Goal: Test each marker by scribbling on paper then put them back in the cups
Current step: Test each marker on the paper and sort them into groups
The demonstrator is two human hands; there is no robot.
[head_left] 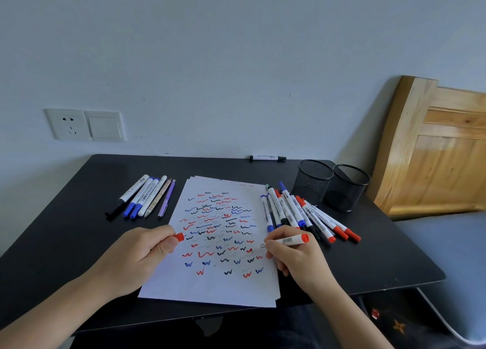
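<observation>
The right hand (297,259) grips a red marker (289,240) in a writing pose. Thumb & fingers are curled round the white barrel, the red back end points up and to the R, and the front end goes down to the paper (184,288) near its R edge, beside a small red scribble. The tip is mostly hidden by the fingers, so I cannot tell if it touches the sheet. The left hand (136,256) lies on the L side of the paper and pinches a red cap (180,237) between thumb & forefinger; the cap sticks out toward the scribbles.

The paper is a stack of white sheets in the middle of the black table (79,217). The top sheet is covered w/ many short red, blue & black scribbles.

R of the paper lies a pile of markers (294,212) w/ red, blue & black caps, some overlapping. Just behind it stand a black mesh cup (313,181) and a second mesh cup (345,188), both upright, close side by side. L of the paper lies a row of pens (147,198), side by side. A lone marker (267,158) lies at the far table edge by the wall.

On the wall are a socket (69,124) & a switch (104,126). A wooden board (441,159) stands R of the table.
</observation>
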